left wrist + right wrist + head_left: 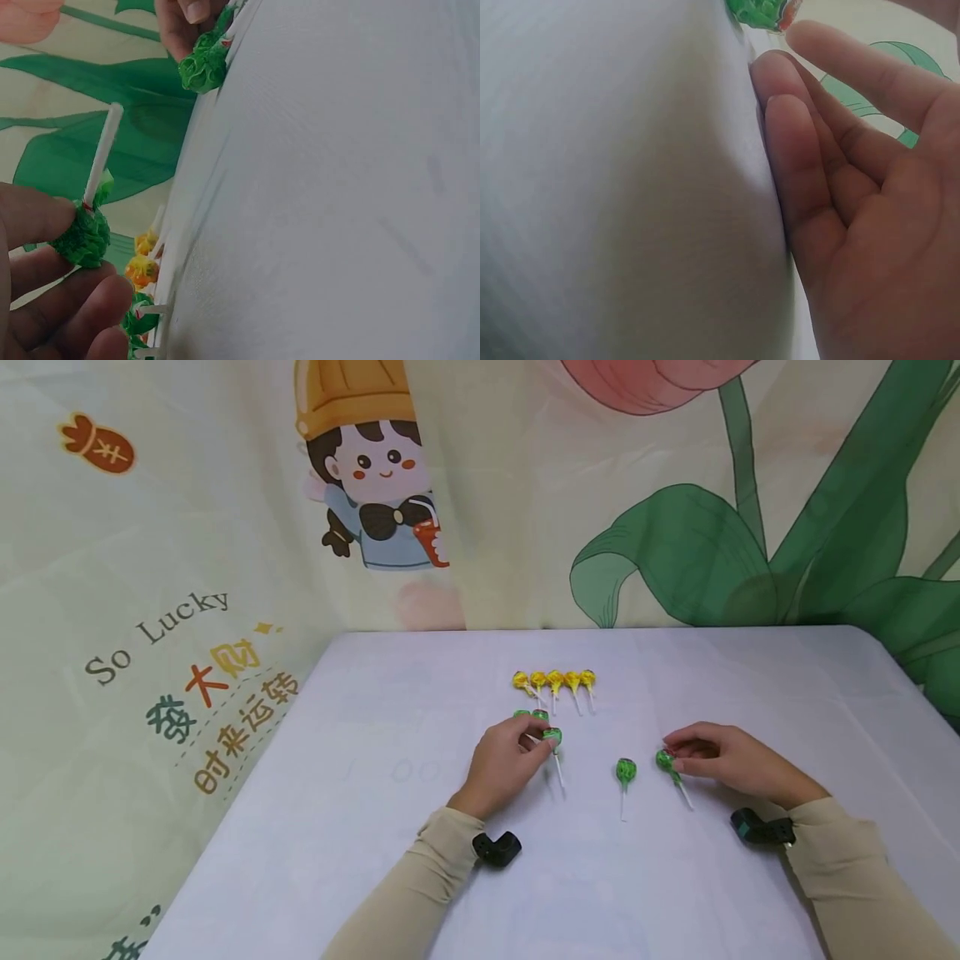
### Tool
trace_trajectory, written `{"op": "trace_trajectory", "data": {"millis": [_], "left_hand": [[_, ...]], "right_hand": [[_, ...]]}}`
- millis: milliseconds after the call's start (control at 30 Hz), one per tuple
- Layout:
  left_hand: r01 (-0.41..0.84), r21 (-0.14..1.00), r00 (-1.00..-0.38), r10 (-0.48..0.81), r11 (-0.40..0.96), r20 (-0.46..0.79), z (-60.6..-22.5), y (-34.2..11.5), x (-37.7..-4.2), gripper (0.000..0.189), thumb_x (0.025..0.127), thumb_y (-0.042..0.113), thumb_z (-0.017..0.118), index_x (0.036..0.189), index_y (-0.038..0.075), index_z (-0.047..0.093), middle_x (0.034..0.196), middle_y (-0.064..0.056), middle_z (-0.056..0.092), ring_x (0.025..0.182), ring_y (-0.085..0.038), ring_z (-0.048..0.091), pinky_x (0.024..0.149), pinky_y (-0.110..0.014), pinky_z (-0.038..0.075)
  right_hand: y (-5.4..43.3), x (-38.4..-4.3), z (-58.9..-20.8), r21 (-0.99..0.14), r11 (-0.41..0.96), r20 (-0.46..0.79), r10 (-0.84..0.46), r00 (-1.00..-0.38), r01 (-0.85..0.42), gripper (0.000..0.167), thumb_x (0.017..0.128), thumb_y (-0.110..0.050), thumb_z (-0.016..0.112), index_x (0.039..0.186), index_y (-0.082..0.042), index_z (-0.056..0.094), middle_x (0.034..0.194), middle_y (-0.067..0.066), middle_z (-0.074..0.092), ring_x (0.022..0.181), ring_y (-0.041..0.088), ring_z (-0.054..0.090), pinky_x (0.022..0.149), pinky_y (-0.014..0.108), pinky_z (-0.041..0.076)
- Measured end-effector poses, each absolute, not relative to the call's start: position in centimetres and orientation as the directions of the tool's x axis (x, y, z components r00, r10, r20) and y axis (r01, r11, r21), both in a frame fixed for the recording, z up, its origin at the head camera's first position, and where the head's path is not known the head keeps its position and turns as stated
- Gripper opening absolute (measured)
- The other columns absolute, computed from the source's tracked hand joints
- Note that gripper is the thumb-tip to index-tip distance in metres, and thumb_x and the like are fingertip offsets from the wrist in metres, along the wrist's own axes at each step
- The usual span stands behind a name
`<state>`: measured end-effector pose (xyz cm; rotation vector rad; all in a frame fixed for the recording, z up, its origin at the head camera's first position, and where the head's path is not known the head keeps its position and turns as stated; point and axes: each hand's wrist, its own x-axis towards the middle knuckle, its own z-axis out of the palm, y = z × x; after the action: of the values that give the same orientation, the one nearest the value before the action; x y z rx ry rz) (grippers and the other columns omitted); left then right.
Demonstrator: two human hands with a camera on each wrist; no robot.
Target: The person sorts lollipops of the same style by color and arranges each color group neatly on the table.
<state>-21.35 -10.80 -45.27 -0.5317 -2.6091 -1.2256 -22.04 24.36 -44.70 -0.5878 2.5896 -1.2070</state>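
Observation:
My left hand (504, 767) pinches a green-wrapped lollipop (552, 736) by its head, its white stick pointing toward me. The left wrist view shows that lollipop (84, 234) between thumb and fingers, a little off the table. On the right, my right hand (738, 764) holds another green lollipop (664, 760) by its head between thumb and index finger; only part of this lollipop (757, 12) appears in the right wrist view. Between the hands lies a third green lollipop (626, 770). Just beyond my left hand are two more green lollipops (539, 715), partly hidden by it.
Several yellow lollipops (555, 681) lie side by side in a row farther back, sticks toward me. A white cloth covers the table (337, 860). A printed curtain (510, 527) hangs behind its far edge and along the left side.

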Motion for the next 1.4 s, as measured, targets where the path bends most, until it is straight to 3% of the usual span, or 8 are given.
{"op": "trace_trajectory", "data": {"millis": [433,633,1033,1400], "left_hand": [[0.357,0.652,-0.929,0.183,0.669,0.32,-44.1,-10.1,-22.5,0.018,0.092,0.028,0.073,0.108,0.021,0.072,0.098,0.011,0.068,0.074,-0.005,0.06,0.064,-0.028,0.05],[0.349,0.634,-0.932,0.183,0.69,0.313,-44.1,-9.8,-23.2,0.02,0.09,0.026,0.074,0.109,0.018,0.073,0.099,0.006,0.068,0.076,-0.006,0.06,0.065,-0.028,0.049],[0.269,0.626,-0.955,0.117,0.732,0.272,-43.7,-8.5,-23.9,0.023,0.09,0.026,0.074,0.111,0.018,0.074,0.1,0.008,0.068,0.075,-0.007,0.06,0.066,-0.029,0.049],[0.268,0.53,-0.947,0.119,0.804,0.298,-44.0,-7.6,-24.6,0.023,0.089,0.027,0.075,0.111,0.018,0.075,0.102,0.006,0.07,0.093,-0.012,0.065,0.074,-0.033,0.053]], "right_hand": [[24.0,-22.1,-45.0,-0.77,0.583,-0.023,-0.431,-0.902,-0.259,0.044,0.092,-0.033,0.074,0.126,-0.006,0.065,0.115,0.003,0.067,0.102,0.022,0.061,0.081,0.025,0.052],[23.9,-22.1,-45.2,-0.773,0.585,-0.034,-0.424,-0.905,-0.245,0.042,0.094,-0.033,0.072,0.126,-0.007,0.065,0.115,0.004,0.067,0.102,0.022,0.061,0.081,0.025,0.052],[24.1,-22.1,-44.9,-0.747,0.618,-0.025,-0.395,-0.918,-0.245,0.038,0.097,-0.036,0.067,0.125,-0.01,0.066,0.116,0.001,0.067,0.103,0.02,0.06,0.085,0.03,0.051],[24.0,-22.2,-45.0,-0.738,0.633,-0.025,-0.372,-0.928,-0.234,0.034,0.1,-0.037,0.063,0.124,-0.013,0.068,0.123,0.005,0.064,0.11,0.023,0.057,0.093,0.042,0.05]]}}
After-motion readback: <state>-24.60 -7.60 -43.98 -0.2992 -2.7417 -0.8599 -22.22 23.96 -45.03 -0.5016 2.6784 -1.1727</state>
